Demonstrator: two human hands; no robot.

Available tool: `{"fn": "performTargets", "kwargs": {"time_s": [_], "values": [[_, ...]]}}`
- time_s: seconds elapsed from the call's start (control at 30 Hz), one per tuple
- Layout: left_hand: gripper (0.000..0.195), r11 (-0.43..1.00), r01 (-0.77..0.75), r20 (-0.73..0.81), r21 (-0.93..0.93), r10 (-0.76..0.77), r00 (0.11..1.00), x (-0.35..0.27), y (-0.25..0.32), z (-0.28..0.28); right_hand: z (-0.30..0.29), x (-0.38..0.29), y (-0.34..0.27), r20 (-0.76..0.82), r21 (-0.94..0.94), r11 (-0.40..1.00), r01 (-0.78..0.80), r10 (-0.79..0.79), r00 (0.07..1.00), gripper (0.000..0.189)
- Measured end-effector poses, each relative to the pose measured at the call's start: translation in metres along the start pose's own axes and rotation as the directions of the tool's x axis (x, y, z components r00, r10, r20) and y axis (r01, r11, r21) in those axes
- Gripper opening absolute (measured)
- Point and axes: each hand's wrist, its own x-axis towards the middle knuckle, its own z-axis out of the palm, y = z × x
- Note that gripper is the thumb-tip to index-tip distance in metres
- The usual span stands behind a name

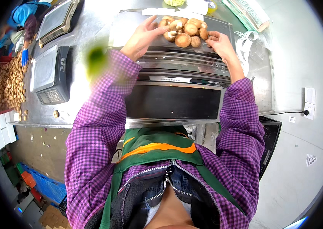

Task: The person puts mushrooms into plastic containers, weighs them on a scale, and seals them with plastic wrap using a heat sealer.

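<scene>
A heap of shiitake mushrooms point(184, 31), some caps down with pale stems showing, lies on the dark flat top point(157, 43) of a stainless-steel machine that looks like a film wrapper point(175, 64). My left hand point(144, 35) is at the heap's left side, thumb and fingers spread, the thumb tip against or just above the mushrooms. On the right, my right hand point(220, 44) has its fingers bent beside the outermost mushrooms. Whether its fingertips pinch anything is not clear. What lies directly under the heap is hidden.
Two weighing scales point(44, 67) stand on the steel table point(88, 31) at left. Beyond them a person's blue-gloved hand point(24, 57) is over loose mushrooms by a red crate point(2, 106). A label strip point(245, 48) curls at right; yellow tape point(212, 6) lies behind. A blurred green object hangs near the lens.
</scene>
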Motion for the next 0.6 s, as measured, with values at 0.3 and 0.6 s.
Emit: {"fn": "performTargets", "kwargs": {"time_s": [0.3,0.6], "values": [[0.044,0.84,-0.036,-0.136,0.541,0.131,0.982,-0.05,0.006,-0.003,-0.048,-0.062,0.019,-0.174,-0.276,0.949,0.155,-0.208,0.963,0.03],[0.038,0.432,0.158,-0.208,0.888,0.071,0.975,-0.079,0.0,-0.002,-0.016,-0.1,0.035,-0.268,-0.43,0.903,-0.028,-0.098,0.958,0.021]]}}
